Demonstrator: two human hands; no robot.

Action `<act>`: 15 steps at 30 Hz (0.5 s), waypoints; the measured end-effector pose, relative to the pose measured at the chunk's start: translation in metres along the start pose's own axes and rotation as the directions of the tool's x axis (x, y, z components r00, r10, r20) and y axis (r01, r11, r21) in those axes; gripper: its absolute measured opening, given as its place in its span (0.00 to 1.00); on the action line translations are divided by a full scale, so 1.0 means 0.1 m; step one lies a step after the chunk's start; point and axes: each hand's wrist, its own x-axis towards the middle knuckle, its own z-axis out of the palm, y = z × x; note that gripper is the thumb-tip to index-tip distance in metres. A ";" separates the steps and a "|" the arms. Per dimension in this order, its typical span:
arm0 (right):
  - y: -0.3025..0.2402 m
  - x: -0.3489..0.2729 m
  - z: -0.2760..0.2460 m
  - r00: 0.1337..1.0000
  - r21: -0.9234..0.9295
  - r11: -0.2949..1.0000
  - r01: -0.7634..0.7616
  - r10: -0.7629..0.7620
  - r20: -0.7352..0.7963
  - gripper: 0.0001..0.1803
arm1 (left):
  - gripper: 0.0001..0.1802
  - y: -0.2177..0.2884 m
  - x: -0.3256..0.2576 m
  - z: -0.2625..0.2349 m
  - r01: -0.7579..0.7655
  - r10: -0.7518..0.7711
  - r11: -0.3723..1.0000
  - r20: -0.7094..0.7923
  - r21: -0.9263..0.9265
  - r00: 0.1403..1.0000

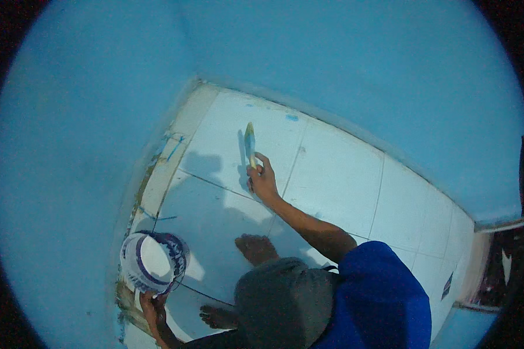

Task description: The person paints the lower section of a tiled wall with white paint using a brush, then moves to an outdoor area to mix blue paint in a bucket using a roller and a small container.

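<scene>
In my right hand [263, 179] is a paintbrush [250, 139], its handle pinched between the fingers and its narrow, yellowish bristle end pointing away from me. It hangs above the white floor tiles and casts a shadow beside itself. At the lower left, my left hand [152, 305] grips the near rim of a paint bucket [133, 269]. The bucket is white with dark purple patches and tilts a little. Pale paint [157, 259] shows inside it. Part of the left-hand fingers is hidden by the bucket.
Blue walls [355, 52] meet in a corner ahead, rising from a white tiled floor [337, 180]. Blue smears [291, 117] mark some tiles. Along the left wall runs a rough, stained edge [148, 180]. My bare feet [257, 249] rest on the tiles. A doorway [501, 267] lies at the far right.
</scene>
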 end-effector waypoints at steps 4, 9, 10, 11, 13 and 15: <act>-0.15 -0.38 0.24 0.977 -0.046 0.997 -0.054 0.062 0.203 0.27 | 0.28 -0.08 0.17 -0.07 0.022 -0.022 1.000 0.015 -0.019 1.000; -0.10 -0.69 0.26 0.977 -0.003 0.999 -0.046 0.045 0.210 0.24 | 0.29 -0.18 0.37 -0.31 -0.417 0.339 0.888 0.338 0.193 0.878; -0.11 -0.79 0.23 0.984 0.022 0.998 -0.057 0.052 0.171 0.24 | 0.29 -0.21 0.49 -0.36 -0.526 0.402 0.821 0.428 0.224 0.810; -0.04 -0.85 0.20 0.973 0.048 0.999 0.023 -0.033 0.230 0.22 | 0.29 -0.20 0.57 -0.43 -0.508 0.385 0.830 0.422 0.232 0.821; -0.07 -0.96 0.25 0.957 -0.068 0.980 0.187 -0.166 0.239 0.21 | 0.30 -0.12 0.72 -0.47 -0.237 0.196 0.963 0.268 0.130 0.943; -0.26 -1.16 0.15 0.982 -0.097 0.992 0.083 -0.065 0.175 0.20 | 0.31 0.06 0.96 -0.43 -0.091 0.078 0.995 0.213 0.051 0.974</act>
